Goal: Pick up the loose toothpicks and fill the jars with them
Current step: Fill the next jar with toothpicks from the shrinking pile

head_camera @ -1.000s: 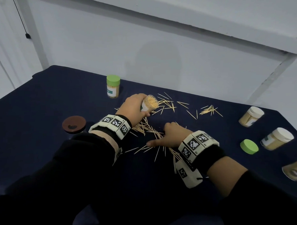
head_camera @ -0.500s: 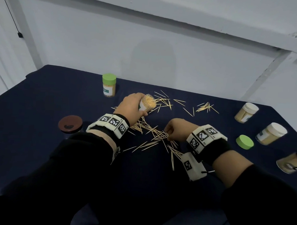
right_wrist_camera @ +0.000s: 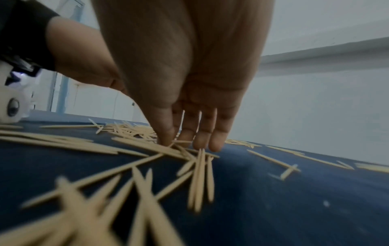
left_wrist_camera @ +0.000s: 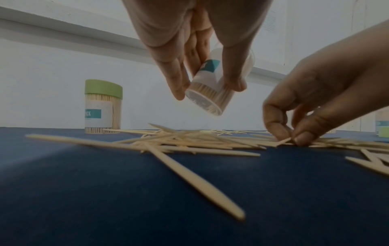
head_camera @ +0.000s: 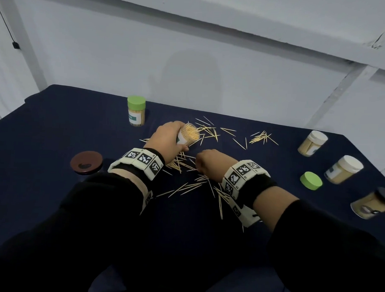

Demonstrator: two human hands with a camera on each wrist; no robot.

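My left hand [head_camera: 169,138] grips an open toothpick jar [head_camera: 188,137], tilted with its packed mouth facing right. From the left wrist view the jar [left_wrist_camera: 210,94] hangs above the cloth between thumb and fingers. Loose toothpicks [head_camera: 186,167] lie in a heap on the navy cloth just below it, and more toothpicks [head_camera: 261,136] are scattered farther back. My right hand [head_camera: 208,164] is down on the heap, close to the jar. Its thumb and fingertips [left_wrist_camera: 301,138] pinch a few toothpicks [right_wrist_camera: 200,166] against the cloth.
A closed green-lidded jar [head_camera: 136,113] stands at the back left. A brown lid [head_camera: 86,163] lies to the left and a loose green lid [head_camera: 310,180] to the right. Two white-lidded jars [head_camera: 312,142] [head_camera: 343,169] and a dark-lidded jar [head_camera: 372,205] line the right edge.
My right hand has slid forward and left over the heap toward the jar, and its outstretched finger has curled into a pinch. The left hand holds the jar as before.
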